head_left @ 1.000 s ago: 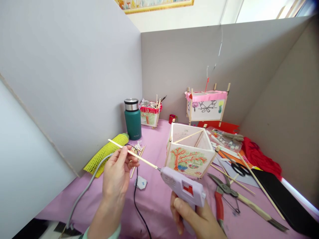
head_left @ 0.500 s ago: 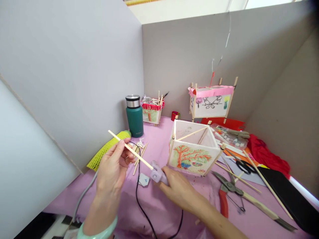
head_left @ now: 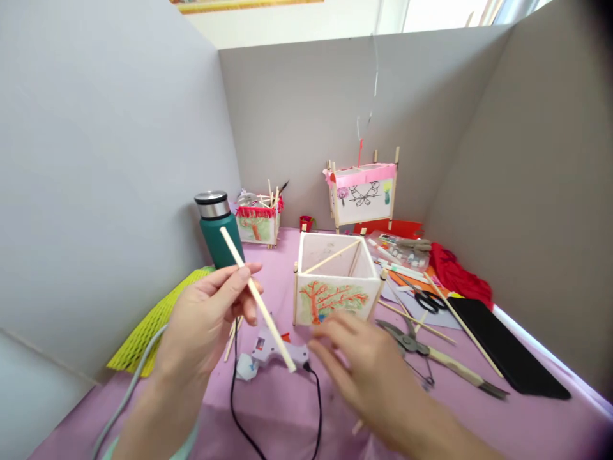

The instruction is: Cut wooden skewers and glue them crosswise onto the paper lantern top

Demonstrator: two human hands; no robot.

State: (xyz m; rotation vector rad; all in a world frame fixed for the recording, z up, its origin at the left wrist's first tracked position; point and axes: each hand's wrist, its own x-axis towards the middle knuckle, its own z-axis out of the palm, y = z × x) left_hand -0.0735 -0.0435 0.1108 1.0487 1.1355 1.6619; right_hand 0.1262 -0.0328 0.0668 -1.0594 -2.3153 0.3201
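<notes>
My left hand [head_left: 211, 313] pinches a pale wooden stick [head_left: 258, 300] between thumb and fingers, its lower end slanting down to the right. Below that end a lilac glue gun [head_left: 275, 348] lies on the table, its black cord trailing towards me. My right hand [head_left: 359, 358] is empty, thumb and fingers apart, just right of the glue gun. Behind it stands a white box lantern [head_left: 335, 291] framed in wooden sticks, with a tree painted on its front and one stick lying diagonally across its top. The hand covers the lantern's lower front.
A green bottle [head_left: 218, 230] and yellow foam netting [head_left: 158, 319] are at left. Two more decorated boxes, one with red fringe [head_left: 258, 223] and one with pink trim [head_left: 366, 191], stand behind. Pruning shears [head_left: 416, 345], scissors [head_left: 431, 300] and a black phone-like slab [head_left: 507, 348] lie at right.
My right hand has let go of the glue gun, which now lies on the table. The stick in my left hand has turned steeper. The view has swung to the right.
</notes>
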